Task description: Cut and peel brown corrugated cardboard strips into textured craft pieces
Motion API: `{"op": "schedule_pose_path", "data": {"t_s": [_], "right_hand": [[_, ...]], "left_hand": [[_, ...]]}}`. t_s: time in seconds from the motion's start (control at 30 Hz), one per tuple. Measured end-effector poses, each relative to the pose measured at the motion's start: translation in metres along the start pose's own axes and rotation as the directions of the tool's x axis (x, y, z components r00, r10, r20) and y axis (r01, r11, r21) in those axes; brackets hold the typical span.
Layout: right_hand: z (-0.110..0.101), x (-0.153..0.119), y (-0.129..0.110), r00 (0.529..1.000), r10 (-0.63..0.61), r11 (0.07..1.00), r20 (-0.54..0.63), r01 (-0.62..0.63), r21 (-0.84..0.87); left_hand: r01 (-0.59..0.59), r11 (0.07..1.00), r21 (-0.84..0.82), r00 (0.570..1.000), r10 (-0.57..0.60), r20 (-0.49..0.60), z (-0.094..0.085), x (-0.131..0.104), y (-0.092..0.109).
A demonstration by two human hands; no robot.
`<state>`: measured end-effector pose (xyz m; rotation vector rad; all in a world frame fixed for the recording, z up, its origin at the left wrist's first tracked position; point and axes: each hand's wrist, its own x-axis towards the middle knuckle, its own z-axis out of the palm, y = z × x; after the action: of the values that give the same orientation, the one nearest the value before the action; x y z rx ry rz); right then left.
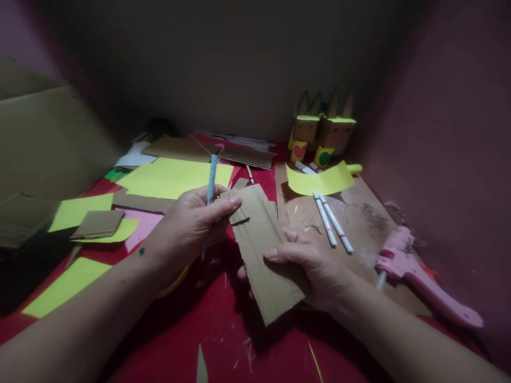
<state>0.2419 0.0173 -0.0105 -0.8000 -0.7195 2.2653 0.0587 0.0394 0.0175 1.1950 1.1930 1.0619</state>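
One piece of cardboard (255, 231) is what I have between the two hands, tilted in the air over the red table (227, 335). I judge it light and fairly stiff, dry enough not to slip, yet easy to crease if squeezed hard in the middle or bent along its ribs. Near its upper left edge I see a short dark line, perhaps a slit, and I would treat that corner as the weak spot. The long edges look like the best hold, thumb flat on top and fingers spread beneath.

My left hand (195, 213) pinches the upper left corner, thumb closed over the face; the fingers behind are partly hidden from me. It also keeps a blue pen (212, 178), or something like one, upright among the fingers. My right hand (315, 266) grips the lower right edge, thumb pressed on the face, fingertips showing past the far edge.

Right of the cardboard lie white markers (335, 223) and a pink glue gun (415, 274); yellow paper (171, 178) lies to the left, and two box-headed figures (338, 135) stand at the back.
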Motion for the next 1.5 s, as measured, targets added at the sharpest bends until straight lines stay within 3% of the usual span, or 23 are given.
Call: {"op": "schedule_pose_path", "data": {"t_s": [0.13,0.33,0.57,0.8,1.1,1.27,1.4,1.5], "right_hand": [[0.0,0.002,0.001,1.0,-0.003,0.999,-0.009,0.003,-0.034],[-0.002,0.004,0.002,0.997,-0.045,0.998,-0.056,0.042,-0.048],[0.001,0.004,0.003,0.994,-0.071,0.995,-0.08,0.064,-0.083],[0.003,0.004,0.003,0.986,-0.102,0.991,-0.13,0.09,-0.095],[0.004,0.005,0.002,0.992,-0.094,0.992,-0.087,0.086,-0.097],[0.001,0.005,0.001,0.99,-0.108,0.99,-0.085,0.1,-0.102],[-0.002,0.007,0.003,0.985,-0.141,0.987,-0.099,0.132,-0.09],[-0.005,0.009,0.005,0.974,-0.2,0.978,-0.109,0.193,-0.074]], "left_hand": [[0.022,1.0,-0.02,0.999,-0.022,-0.023,-0.003,0.004,0.0],[-0.076,0.995,0.061,0.994,0.08,-0.078,-0.01,0.009,0.001],[0.019,0.992,0.128,0.995,-0.007,-0.097,-0.001,0.006,0.0],[-0.032,0.984,0.177,0.996,0.046,-0.076,0.001,0.005,0.005],[-0.149,0.844,0.515,0.978,0.204,-0.051,0.0,0.003,-0.001],[-0.16,0.915,0.37,0.968,0.218,-0.12,-0.005,0.004,0.009],[-0.05,0.993,0.109,0.999,0.049,0.005,-0.004,-0.003,0.009],[0.024,0.997,0.077,0.996,-0.03,0.08,0.001,-0.008,0.007]]}}
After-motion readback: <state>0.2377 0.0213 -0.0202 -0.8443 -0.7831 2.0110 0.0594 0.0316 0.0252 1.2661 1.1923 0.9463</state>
